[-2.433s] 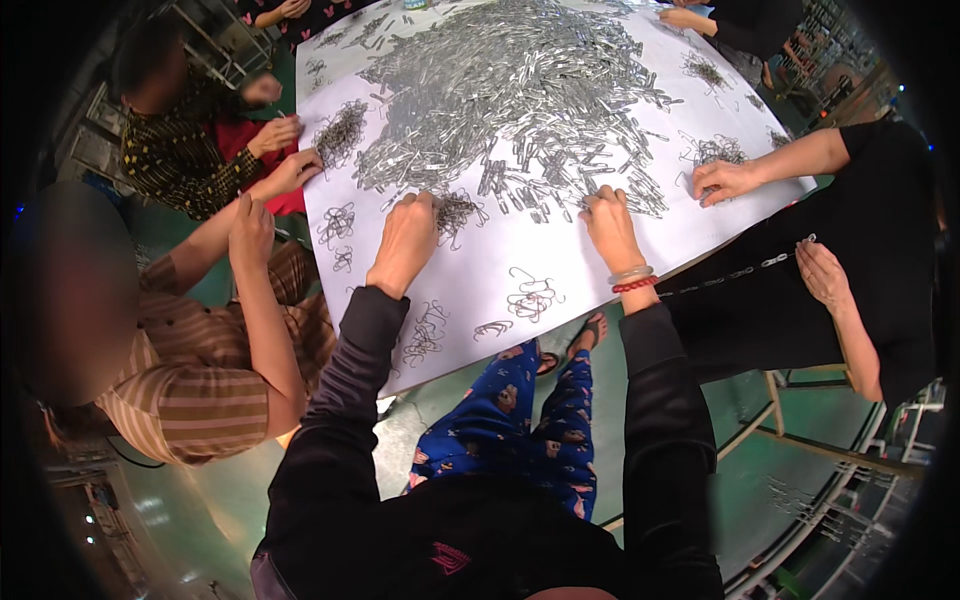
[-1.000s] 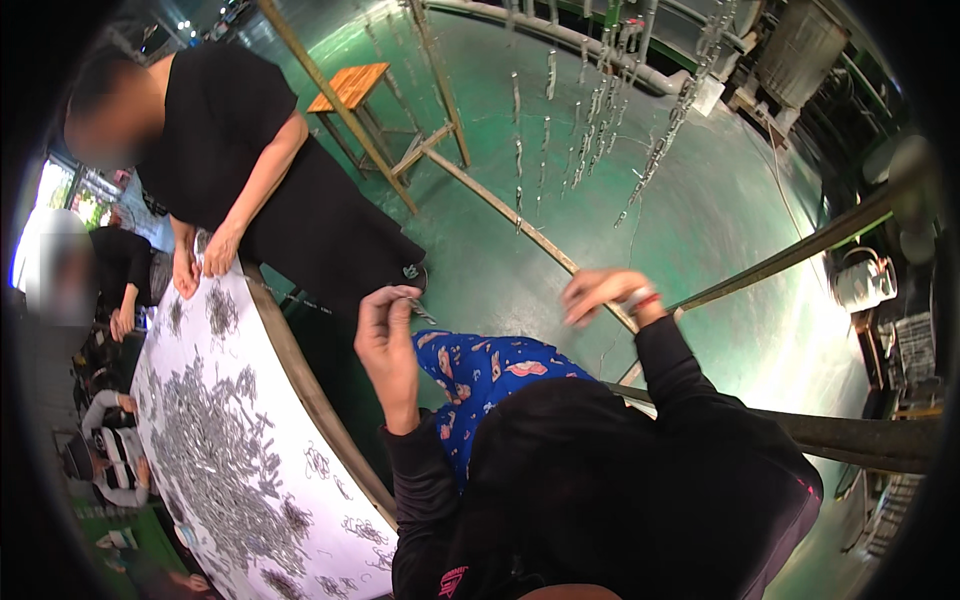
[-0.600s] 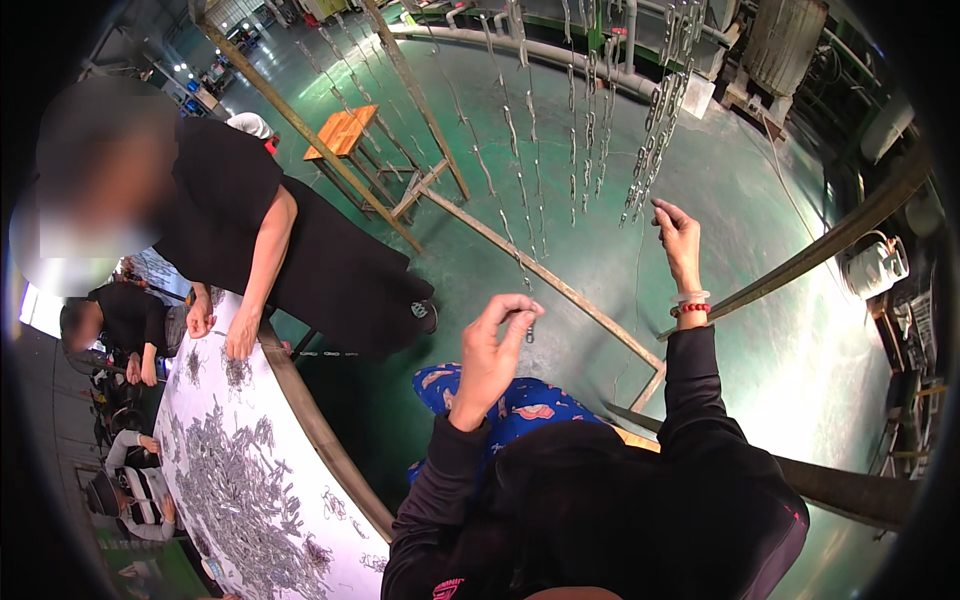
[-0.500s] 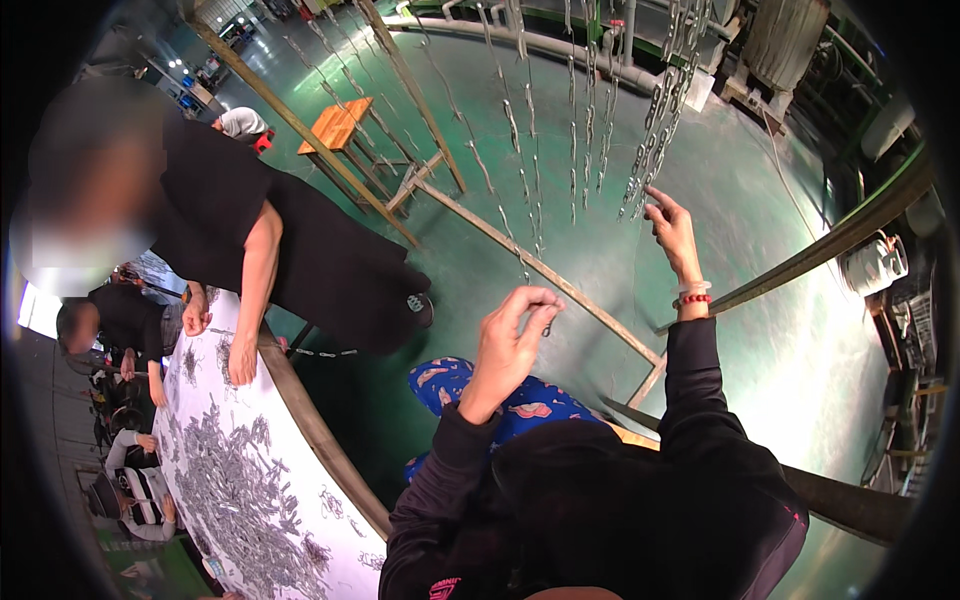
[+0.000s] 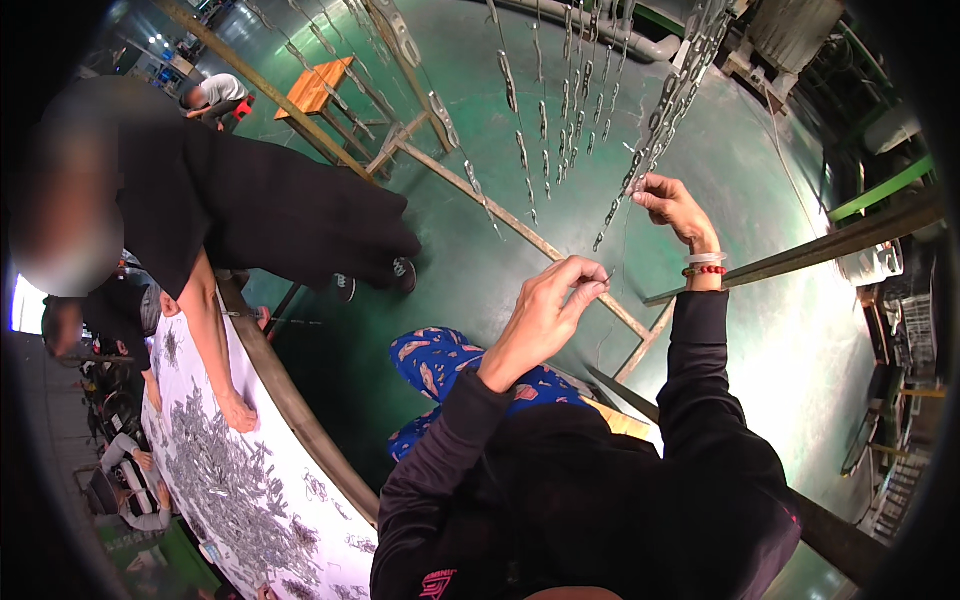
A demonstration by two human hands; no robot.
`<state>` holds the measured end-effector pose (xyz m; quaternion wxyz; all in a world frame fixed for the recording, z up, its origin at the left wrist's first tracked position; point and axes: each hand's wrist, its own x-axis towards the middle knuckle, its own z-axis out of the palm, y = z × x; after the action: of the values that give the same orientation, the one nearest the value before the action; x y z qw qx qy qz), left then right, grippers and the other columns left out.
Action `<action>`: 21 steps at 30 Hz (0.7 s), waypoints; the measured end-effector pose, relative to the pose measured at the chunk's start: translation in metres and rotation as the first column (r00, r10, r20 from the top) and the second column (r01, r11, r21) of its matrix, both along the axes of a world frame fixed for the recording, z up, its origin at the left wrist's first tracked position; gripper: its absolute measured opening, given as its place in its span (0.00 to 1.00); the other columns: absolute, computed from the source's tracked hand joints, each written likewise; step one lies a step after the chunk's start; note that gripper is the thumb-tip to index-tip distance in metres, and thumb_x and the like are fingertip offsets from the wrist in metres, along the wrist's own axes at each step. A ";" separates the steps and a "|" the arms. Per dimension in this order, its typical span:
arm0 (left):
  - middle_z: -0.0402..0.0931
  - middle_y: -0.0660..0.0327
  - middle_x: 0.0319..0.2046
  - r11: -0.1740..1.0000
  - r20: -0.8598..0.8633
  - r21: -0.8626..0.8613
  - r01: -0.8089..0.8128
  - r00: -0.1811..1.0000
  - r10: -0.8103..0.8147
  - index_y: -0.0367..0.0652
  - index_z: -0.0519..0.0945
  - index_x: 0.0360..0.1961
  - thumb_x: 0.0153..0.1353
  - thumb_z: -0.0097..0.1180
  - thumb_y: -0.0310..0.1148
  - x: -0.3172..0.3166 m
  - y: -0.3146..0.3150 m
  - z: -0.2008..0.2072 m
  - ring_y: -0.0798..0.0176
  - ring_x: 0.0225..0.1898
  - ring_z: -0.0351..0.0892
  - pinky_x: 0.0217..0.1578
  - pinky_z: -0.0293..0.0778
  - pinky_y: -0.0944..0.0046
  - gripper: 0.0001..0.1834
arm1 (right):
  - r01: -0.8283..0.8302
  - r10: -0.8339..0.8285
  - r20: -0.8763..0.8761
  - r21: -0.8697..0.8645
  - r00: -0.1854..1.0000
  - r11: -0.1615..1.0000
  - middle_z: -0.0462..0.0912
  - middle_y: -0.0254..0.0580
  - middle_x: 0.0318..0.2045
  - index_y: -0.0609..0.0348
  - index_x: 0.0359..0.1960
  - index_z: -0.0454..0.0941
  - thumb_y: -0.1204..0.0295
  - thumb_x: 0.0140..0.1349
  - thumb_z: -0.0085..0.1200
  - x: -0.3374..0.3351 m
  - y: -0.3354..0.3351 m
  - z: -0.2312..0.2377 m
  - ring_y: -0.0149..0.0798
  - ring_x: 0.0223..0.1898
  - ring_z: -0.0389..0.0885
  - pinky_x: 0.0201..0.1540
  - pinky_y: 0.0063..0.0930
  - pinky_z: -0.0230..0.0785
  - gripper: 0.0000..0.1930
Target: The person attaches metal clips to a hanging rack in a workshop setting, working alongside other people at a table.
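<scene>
Pink printed logo [image 5: 438, 583] sat on black jacket [image 5: 620, 500], below fingers. Left hand [image 5: 548, 308]: thumb and forefinger pinched small metal piece [image 5: 611, 274]. Right hand [image 5: 678, 208]: fingertips clamped on metal chain [image 5: 657, 138], strand running above and below them. More chains [image 5: 508, 82] hung beyond.

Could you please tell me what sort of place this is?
Probably a factory workshop: metal chains hang in rows, small metal pieces lie heaped on a white-topped table, and a pipe runs behind.

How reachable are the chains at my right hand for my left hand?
Probably yes: your left hand appears just short of the chains' lower end, with nothing visible between, though depth is hard to judge.
</scene>
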<state>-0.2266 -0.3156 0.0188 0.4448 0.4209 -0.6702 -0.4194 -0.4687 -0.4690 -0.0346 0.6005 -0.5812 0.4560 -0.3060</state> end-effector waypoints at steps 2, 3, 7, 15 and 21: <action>0.79 0.59 0.31 1.000 0.010 0.025 0.013 1.000 -0.014 0.36 0.74 0.37 0.61 0.52 0.26 -0.003 -0.005 -0.004 0.65 0.34 0.79 0.35 0.72 0.67 0.05 | 0.053 -0.054 -0.034 -0.026 0.998 0.998 0.73 0.22 0.26 0.57 0.31 0.81 0.69 0.55 0.61 -0.001 0.003 0.004 0.19 0.19 0.57 0.20 0.17 0.50 0.06; 0.79 0.59 0.31 1.000 0.005 0.027 0.012 1.000 -0.012 0.36 0.74 0.37 0.61 0.52 0.27 -0.006 -0.009 -0.007 0.65 0.34 0.79 0.35 0.72 0.66 0.06 | 0.061 -0.067 -0.066 -0.086 0.996 0.994 0.74 0.23 0.26 0.58 0.30 0.81 0.69 0.54 0.61 -0.002 0.004 0.000 0.19 0.19 0.58 0.20 0.17 0.51 0.06; 0.79 0.57 0.31 1.000 0.030 0.011 -0.011 0.999 0.010 0.36 0.74 0.37 0.61 0.52 0.27 -0.016 -0.030 -0.026 0.63 0.34 0.80 0.35 0.72 0.66 0.07 | 0.089 -0.121 -0.187 -0.168 0.975 0.982 0.78 0.28 0.21 0.60 0.28 0.83 0.71 0.51 0.63 0.000 0.013 0.004 0.22 0.20 0.66 0.21 0.18 0.57 0.06; 0.80 0.54 0.30 0.997 0.166 0.078 -0.022 0.986 0.009 0.35 0.74 0.38 0.60 0.51 0.26 -0.048 -0.065 -0.065 0.60 0.34 0.81 0.35 0.73 0.63 0.07 | 0.116 -0.124 -0.171 -0.055 0.977 0.992 0.79 0.30 0.19 0.63 0.27 0.82 0.76 0.49 0.62 0.007 0.042 0.021 0.22 0.19 0.72 0.21 0.17 0.60 0.04; 0.80 0.54 0.28 0.986 0.175 0.162 -0.030 0.985 0.001 0.34 0.75 0.38 0.59 0.50 0.25 -0.056 -0.072 -0.083 0.57 0.33 0.82 0.34 0.74 0.60 0.07 | 0.130 -0.135 -0.103 -0.053 0.986 0.990 0.78 0.31 0.19 0.64 0.26 0.81 0.77 0.48 0.62 0.004 0.036 0.017 0.23 0.20 0.73 0.21 0.18 0.60 0.04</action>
<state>-0.2821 -0.3876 -0.0646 0.3517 0.4964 -0.6663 -0.4312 -0.4650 -0.4328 -0.0174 0.5402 -0.5787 0.5177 -0.3244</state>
